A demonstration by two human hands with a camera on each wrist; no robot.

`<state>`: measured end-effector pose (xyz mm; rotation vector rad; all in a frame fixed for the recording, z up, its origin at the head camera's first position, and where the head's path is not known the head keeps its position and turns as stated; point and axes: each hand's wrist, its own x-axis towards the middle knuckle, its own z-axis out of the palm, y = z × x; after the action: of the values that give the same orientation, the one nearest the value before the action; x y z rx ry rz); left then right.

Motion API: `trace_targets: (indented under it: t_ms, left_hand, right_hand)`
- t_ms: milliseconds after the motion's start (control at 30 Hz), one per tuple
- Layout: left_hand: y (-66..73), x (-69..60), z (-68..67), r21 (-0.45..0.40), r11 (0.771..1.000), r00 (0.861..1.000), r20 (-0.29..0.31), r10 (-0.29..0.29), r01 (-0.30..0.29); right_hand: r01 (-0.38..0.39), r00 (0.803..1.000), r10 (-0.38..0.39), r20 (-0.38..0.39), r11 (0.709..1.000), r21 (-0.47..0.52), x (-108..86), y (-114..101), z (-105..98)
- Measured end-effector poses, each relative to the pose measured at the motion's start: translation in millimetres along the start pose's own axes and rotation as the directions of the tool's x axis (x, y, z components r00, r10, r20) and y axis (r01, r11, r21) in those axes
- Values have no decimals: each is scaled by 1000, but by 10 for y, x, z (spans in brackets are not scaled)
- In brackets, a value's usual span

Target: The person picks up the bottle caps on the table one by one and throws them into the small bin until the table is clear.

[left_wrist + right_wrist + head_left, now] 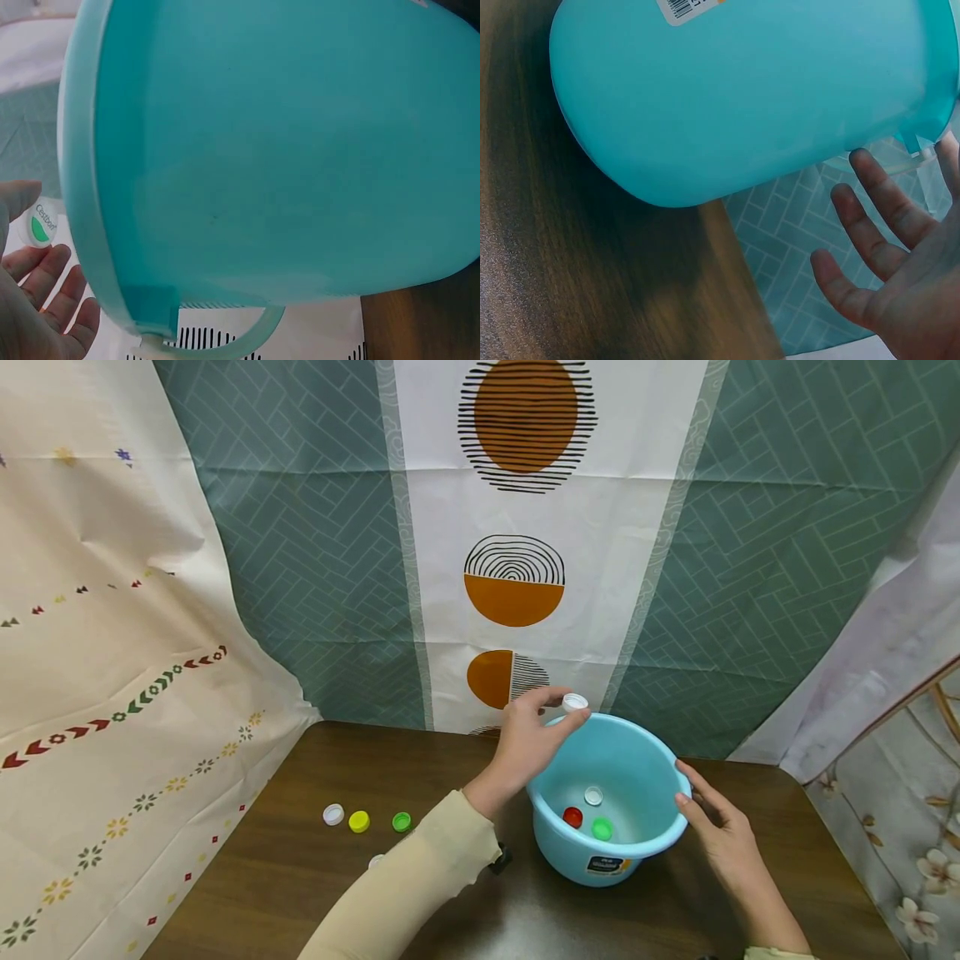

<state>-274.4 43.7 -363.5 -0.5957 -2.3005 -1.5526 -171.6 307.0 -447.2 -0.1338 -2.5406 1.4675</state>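
A round white plastic cap (575,702), its printed face marked with green in the left wrist view, is pinched by the thumb and fingers of the left hand (525,739) just right of the frame's centre, at the upper-left rim of a smooth, rounded blue bucket (637,785); at lower right, the bucket's rim is gripped by the right hand (723,839); on the bucket's floor are seen a pale cap (593,796), a red cap (573,817) and a bright green cap (602,828); at lower left, loose disc-shaped caps (359,822) are scattered on the dark, wood-grained table (247,893).
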Motion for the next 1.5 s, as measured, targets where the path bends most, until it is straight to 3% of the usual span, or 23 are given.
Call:
trace_targets:
  t_ms: [833, 1200, 1500]
  left_hand:
    - [26, -12, 37, 69, 997, 999, 33, -19, 17]
    - [8, -16, 23, 75, 997, 1000, 5, 31, -31]
    - [4, -48, -12, 59, 998, 999, -2, 37, -37]
  right_hand:
    - [17, 1000, -17, -8, 999, 32, -29, 7, 18]
    - [11, 1000, -11, -9, 1000, 21, -30, 4, 20]
    - [13, 1000, -12, -16, 1000, 25, -30, 19, 24]
